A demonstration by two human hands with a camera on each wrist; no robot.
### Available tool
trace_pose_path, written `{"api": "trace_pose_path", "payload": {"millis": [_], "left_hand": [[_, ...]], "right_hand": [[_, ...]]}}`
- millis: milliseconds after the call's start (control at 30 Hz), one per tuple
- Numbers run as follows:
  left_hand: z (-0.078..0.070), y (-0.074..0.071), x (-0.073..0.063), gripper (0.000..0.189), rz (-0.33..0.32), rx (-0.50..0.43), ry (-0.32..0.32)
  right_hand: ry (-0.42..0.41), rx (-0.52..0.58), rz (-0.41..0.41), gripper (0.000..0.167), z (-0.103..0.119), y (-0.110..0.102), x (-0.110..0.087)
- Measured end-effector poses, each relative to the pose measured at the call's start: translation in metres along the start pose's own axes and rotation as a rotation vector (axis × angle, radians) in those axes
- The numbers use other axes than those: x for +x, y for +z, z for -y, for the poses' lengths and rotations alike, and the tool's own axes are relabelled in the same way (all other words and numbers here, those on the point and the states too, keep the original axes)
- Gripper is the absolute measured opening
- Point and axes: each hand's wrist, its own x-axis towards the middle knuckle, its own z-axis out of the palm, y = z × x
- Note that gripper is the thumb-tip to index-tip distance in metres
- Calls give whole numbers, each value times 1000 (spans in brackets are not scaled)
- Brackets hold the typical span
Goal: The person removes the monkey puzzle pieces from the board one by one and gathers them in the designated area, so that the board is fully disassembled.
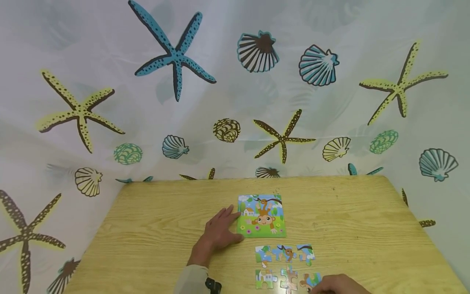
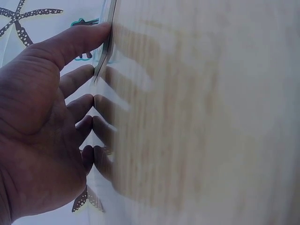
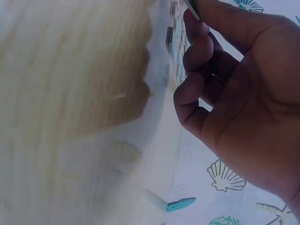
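My left hand (image 1: 219, 229) rests on the table beside the square monkey picture (image 1: 261, 216), its thumb at the lower left corner and index fingertip at the left edge. In the left wrist view its fingers (image 2: 77, 82) are spread and fairly straight. My right hand (image 1: 340, 283), low in the head view, pinches a small green-edged jigsaw piece (image 3: 192, 9) between thumb and index finger, the other fingers curled. Close to it lies a blue, green and brown jigsaw piece (image 1: 311, 280). The right hand's lower part is cut off by the frame in the head view.
Below the picture, three jigsaw pieces with sky and branch (image 1: 284, 253) form an upper row. A house piece (image 1: 265, 279) and a pale middle piece (image 1: 289, 278) lie in the row under it. Behind the wooden table (image 1: 165, 212) hangs a shell-patterned curtain (image 1: 205, 102).
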Motion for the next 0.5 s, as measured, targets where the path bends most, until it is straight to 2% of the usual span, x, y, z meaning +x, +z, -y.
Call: {"api": "trace_pose_path", "payload": {"millis": [300,367,500], "left_hand": [[-4,-2,-2,73,-1,-12,11],[-4,-3,-3,73,-4,-12,14],[-1,0,-5,74,10,-19,24]], "right_hand": [[-28,-124,-88,15,-1,8,0],[-66,-129,-107,13,-4,8,0],[-217,-180,-165,11,-13,9,-1]]}}
